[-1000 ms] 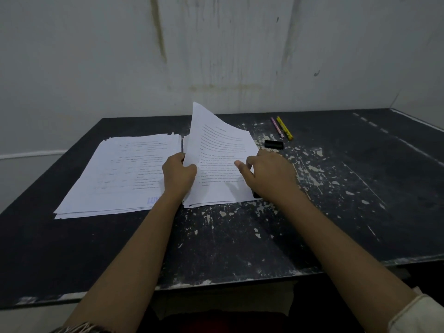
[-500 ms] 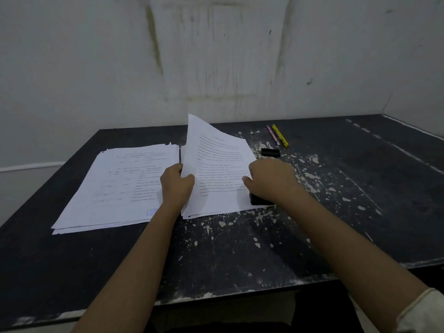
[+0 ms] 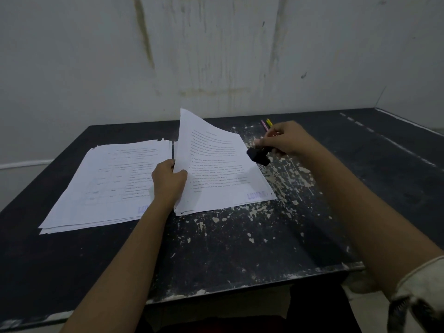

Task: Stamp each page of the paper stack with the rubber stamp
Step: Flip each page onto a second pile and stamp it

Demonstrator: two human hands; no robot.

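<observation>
Tabletop (image 3: 216, 248): black, paint chipped pale in patches.
Left pile (image 3: 108, 183): printed sheets lying flat, purple stamp mark at near right corner.
Paper stack (image 3: 223, 179): just right of left pile, top page lifted along its left edge, purple stamp mark on near right corner.
Left hand (image 3: 168, 181): grip closed, pinching lifted page's left edge.
Right hand (image 3: 286, 139): grip closed around rubber stamp.
Rubber stamp (image 3: 258, 156): black, raised above stack's far right edge.
Pens (image 3: 266, 123): pink and yellow, beyond right hand.
</observation>
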